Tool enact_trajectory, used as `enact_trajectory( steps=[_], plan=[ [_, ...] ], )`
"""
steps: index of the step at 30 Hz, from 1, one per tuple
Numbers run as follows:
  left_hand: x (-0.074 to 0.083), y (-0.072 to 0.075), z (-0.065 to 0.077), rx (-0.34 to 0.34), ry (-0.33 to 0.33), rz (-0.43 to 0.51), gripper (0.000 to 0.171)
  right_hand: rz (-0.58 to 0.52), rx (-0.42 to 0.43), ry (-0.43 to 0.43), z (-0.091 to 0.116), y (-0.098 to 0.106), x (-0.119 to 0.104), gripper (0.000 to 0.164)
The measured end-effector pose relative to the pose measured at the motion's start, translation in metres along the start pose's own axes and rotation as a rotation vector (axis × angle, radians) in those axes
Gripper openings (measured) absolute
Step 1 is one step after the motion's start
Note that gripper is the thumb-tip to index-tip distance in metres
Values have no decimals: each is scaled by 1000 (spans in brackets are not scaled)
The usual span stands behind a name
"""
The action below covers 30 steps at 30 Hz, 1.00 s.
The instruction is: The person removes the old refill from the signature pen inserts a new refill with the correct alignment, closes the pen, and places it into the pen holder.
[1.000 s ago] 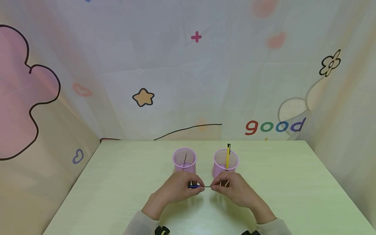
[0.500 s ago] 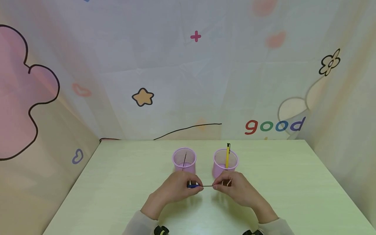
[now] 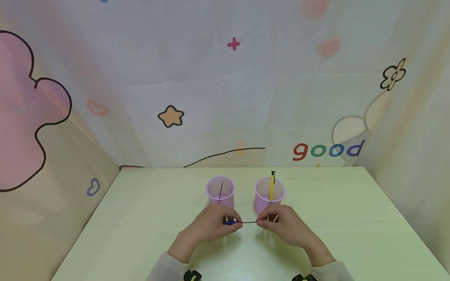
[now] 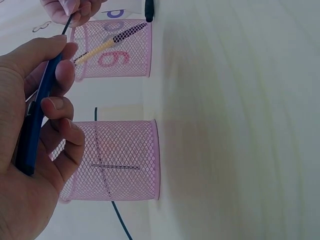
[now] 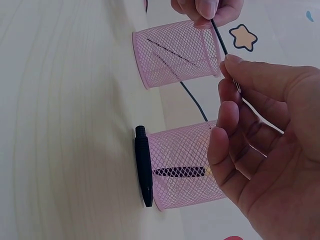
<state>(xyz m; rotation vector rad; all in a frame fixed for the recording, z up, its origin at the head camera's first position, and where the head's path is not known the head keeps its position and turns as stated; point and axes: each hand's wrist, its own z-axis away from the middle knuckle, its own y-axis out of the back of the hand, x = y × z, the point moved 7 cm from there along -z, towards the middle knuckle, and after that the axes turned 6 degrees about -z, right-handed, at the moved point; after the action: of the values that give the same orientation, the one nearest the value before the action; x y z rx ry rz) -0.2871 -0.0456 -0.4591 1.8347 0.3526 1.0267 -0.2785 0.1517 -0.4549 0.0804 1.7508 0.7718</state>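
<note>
My left hand (image 3: 214,224) holds a blue pen barrel (image 4: 40,115), which lies along the palm with the fingers curled about it. A thin dark pen refill (image 3: 249,222) spans the gap between my hands, its left end going into the barrel's end. Thumb and fingertips of my right hand (image 3: 286,225) pinch the refill's other end; a thin metallic tip (image 5: 237,86) shows beneath those fingertips. Behind the left hand stands a pink mesh cup (image 3: 220,199) with a thin dark refill (image 3: 220,191) in it. A second pink mesh cup (image 3: 267,205), behind the right hand, contains a yellow pen piece (image 3: 272,187).
On the pale table (image 3: 140,226), a black pen (image 5: 143,165) lies in front of the right cup, hidden by the right hand in the head view. A printed curtain (image 3: 211,78) hangs behind the table.
My right hand has moved a little to the right, away from the left hand. A longer stretch of refill shows between them. The left hand has shifted only slightly left.
</note>
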Motion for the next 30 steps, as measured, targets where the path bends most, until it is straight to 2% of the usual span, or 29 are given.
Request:
enact_trajectory(
  steps=[30],
  plan=[
    [-7, 5, 7, 30, 4, -17, 5, -11, 18, -6, 4, 5, 9, 7]
  ],
)
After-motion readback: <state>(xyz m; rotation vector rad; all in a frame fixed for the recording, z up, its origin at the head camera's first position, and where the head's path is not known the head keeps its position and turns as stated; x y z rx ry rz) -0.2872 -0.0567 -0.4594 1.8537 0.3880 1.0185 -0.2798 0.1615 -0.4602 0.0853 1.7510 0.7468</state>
